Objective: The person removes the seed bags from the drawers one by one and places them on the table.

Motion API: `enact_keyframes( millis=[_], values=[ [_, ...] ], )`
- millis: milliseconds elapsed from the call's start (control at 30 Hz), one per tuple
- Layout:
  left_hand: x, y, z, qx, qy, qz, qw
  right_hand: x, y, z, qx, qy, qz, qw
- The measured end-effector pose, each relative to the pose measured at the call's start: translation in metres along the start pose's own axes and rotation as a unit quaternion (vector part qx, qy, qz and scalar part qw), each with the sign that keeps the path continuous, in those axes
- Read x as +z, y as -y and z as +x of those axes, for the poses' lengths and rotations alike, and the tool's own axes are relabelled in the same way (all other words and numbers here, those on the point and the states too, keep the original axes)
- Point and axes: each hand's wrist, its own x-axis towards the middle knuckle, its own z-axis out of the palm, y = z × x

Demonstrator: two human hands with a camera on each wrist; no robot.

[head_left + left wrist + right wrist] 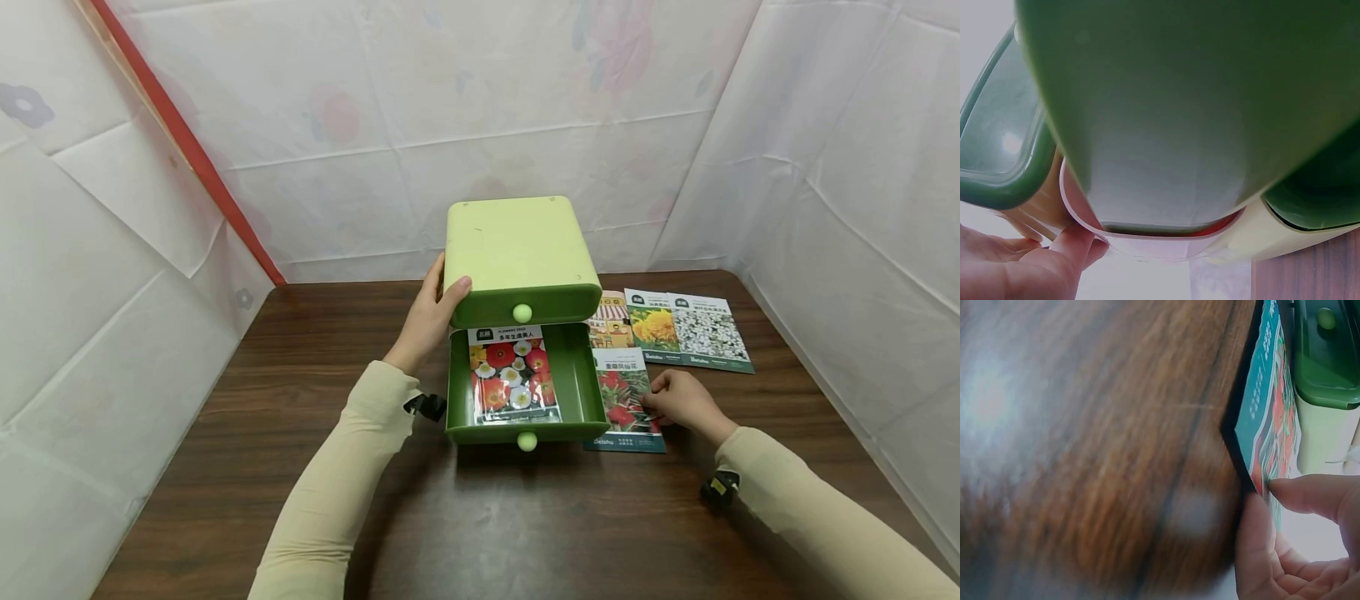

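Our right hand [686, 404] pinches the right edge of the red packet [622, 410], and the right wrist view shows the thumb on its upper face. The packet sits just right of the chest [521, 242], its teal end toward us; we cannot tell whether all of it is clear of the worktop [300, 375]. Our left hand [427, 317] rests against the chest's upper left side, thumb and fingers spread, the thumb tip by the top front edge; we read this as steadying.

Next out, the lower drawer [576, 367] stands pulled forward, with 1 poppy packet [513, 383] lying in its left part, face up, and bare floor to the right of it. The upper drawer [480, 310] is closed above it.

Farther right, the yellow packet [654, 325] and the white packet [708, 329] lie on the worktop, the white overlapping the yellow. A shop picture [611, 318] shows between them and the chest, partly hidden.

We judge the step in hand to be picking up the red packet, with 1 packet already stowed. The next move, we think, calls for a firm pinch, a lift above the drawer's right wall, then a flat lowering beside or onto the poppy packet.
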Motion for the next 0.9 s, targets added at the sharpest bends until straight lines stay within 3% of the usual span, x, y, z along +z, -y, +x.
enact_keyframes(
  millis=[400, 633, 900],
  values=[
    [0.000, 0.001, 0.000, 0.005, 0.001, -0.003, 1.0000, -0.006, 0.003, -0.001, -0.005, -0.007, -0.024, 0.9997],
    [0.000, 0.000, -0.001, 0.002, -0.002, 0.005, 1.0000, -0.024, 0.018, -0.005, -0.055, -0.018, 0.013, 0.9982],
    [0.000, 0.000, -0.001, 0.005, -0.005, 0.016, 0.9999, -0.043, 0.055, -0.017, -0.137, -0.088, 0.028, 0.9862]
  ],
)
